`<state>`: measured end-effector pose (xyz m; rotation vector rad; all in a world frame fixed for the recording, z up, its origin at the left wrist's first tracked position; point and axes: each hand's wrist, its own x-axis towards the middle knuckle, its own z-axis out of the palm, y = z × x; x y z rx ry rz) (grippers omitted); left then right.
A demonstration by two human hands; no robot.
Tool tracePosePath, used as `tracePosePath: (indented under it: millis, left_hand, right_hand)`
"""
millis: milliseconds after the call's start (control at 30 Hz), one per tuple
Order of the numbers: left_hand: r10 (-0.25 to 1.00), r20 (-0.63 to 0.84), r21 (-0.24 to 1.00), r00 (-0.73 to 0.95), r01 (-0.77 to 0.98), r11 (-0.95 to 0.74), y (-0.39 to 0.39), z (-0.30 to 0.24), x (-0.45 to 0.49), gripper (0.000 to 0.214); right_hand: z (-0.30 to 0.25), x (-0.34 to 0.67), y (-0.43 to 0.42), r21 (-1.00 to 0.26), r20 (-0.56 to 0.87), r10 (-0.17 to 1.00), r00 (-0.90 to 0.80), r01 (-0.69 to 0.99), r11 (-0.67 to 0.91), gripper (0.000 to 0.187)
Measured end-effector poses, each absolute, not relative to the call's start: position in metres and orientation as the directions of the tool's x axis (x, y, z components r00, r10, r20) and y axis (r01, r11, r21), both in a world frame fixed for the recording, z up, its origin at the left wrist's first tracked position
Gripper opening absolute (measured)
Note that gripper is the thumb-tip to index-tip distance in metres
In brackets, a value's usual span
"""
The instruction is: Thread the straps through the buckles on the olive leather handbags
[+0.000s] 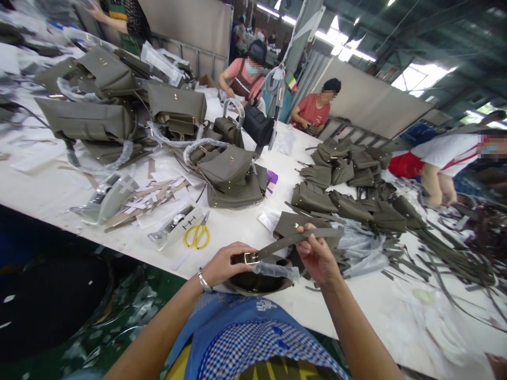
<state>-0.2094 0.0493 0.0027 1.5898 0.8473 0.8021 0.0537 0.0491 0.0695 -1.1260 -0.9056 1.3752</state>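
My left hand [232, 264] is closed on a gold buckle [251, 258] above an olive-grey handbag [257, 285] at the table's front edge. From the buckle a flat olive strap [279, 244] runs up to the right. My right hand [317, 253] pinches that strap between thumb and fingers, further along its length. Clear plastic wrap [277, 271] covers part of the bag's handle, below the strap. Another olive bag flap with a gold fitting [283, 224] lies just behind my right hand.
Yellow-handled scissors [197, 236] and two tape dispensers [174, 227] lie to the left, with paper scraps [156, 198]. Finished-looking handbags [233, 171] pile up behind. Bag bodies [348, 208], loose straps [455, 253] and plastic fill the right. Several people work across the table.
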Motion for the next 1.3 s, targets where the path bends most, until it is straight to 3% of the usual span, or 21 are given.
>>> tracePosePath:
  millis: [167, 267, 367, 433, 600, 733, 900, 1067, 1167, 1300]
  left_hand:
    - [0.892, -0.039, 0.998, 0.450, 0.060, 0.013, 0.047, -0.007, -0.206, 0.037]
    - [0.920, -0.115, 0.993, 0.373, 0.029, 0.113, 0.046, -0.014, -0.203, 0.036]
    - [0.942, -0.079, 0.996, 0.325, 0.058, 0.063, 0.045, -0.016, -0.200, 0.033]
    - [0.949, -0.047, 0.995, 0.313, 0.101, 0.016, 0.044, -0.014, -0.199, 0.029]
    - [0.961, -0.041, 0.988, 0.272, 0.156, -0.002, 0.044, -0.011, -0.197, 0.027]
    - [0.964, -0.073, 0.992, 0.256, 0.118, 0.044, 0.045, -0.015, -0.198, 0.032]
    - [0.964, -0.074, 0.994, 0.257, 0.099, 0.050, 0.045, -0.018, -0.197, 0.032]
    - [0.953, -0.051, 0.993, 0.297, 0.113, 0.018, 0.045, -0.014, -0.197, 0.031]
    - [0.944, -0.018, 0.991, 0.330, 0.130, -0.027, 0.044, -0.013, -0.194, 0.031]
    - [0.949, -0.046, 0.993, 0.312, 0.116, 0.010, 0.044, -0.016, -0.188, 0.032]
  right_hand:
    - [0.079, 0.075, 0.056, -0.969, 0.049, 0.982, 0.185, -0.231, 0.092, 0.035]
    - [0.090, 0.076, 0.054, -0.991, 0.062, 0.997, 0.041, 0.119, 0.057, 0.034]
    - [0.100, 0.066, 0.049, -0.853, -0.120, 0.971, -0.208, 0.522, 0.006, 0.039]
    - [0.102, 0.059, 0.047, -0.783, -0.203, 0.932, -0.300, 0.621, 0.030, 0.038]
    - [0.098, 0.061, 0.048, -0.744, -0.230, 0.905, -0.357, 0.664, 0.073, 0.037]
    - [0.101, 0.070, 0.050, -0.729, -0.309, 0.872, -0.379, 0.683, 0.038, 0.034]
    - [0.106, 0.074, 0.051, -0.724, -0.305, 0.882, -0.360, 0.689, 0.031, 0.033]
    - [0.108, 0.074, 0.055, -0.691, -0.313, 0.840, -0.444, 0.713, 0.119, 0.036]
    - [0.106, 0.065, 0.056, -0.690, -0.247, 0.836, -0.490, 0.695, 0.204, 0.035]
    - [0.096, 0.033, 0.052, -0.478, -0.124, 0.858, -0.499, 0.788, 0.389, 0.022]
